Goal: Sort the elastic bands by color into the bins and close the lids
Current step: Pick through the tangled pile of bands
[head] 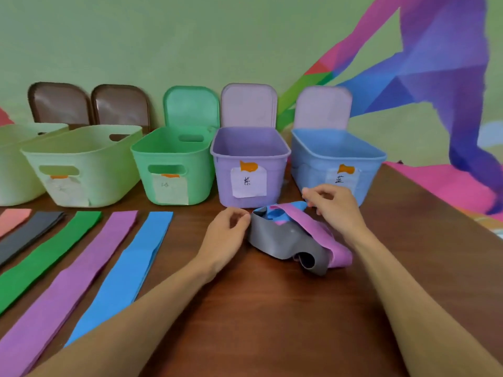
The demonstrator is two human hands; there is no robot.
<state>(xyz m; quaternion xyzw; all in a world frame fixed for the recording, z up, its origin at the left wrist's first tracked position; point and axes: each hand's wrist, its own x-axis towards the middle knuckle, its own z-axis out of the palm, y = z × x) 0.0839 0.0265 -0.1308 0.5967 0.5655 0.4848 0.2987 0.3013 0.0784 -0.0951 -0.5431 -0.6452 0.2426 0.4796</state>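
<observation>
Two hands: apart, flanking tangled pile [295,236].
Left hand [227,235]: pinches grey band [262,231], 9 o'clock.
Right hand [333,206]: pinches purple band [313,227], 1 o'clock.

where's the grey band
Head view, right of centre: the grey band lies crumpled before the purple bin, between the left hand and right hand.

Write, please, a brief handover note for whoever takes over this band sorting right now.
Left hand: pinches the grey band at the tangle's edge.
Right hand: pinches the purple band atop the same tangle; a blue band is caught inside.
Done: pink stack, dark stack, green stack, purple stack, blue stack laid flat on the table, at left.
Left: untangle, fill the bins, close lids. Green bin, purple bin, blue bin stand open; no bands visible inside.
</observation>
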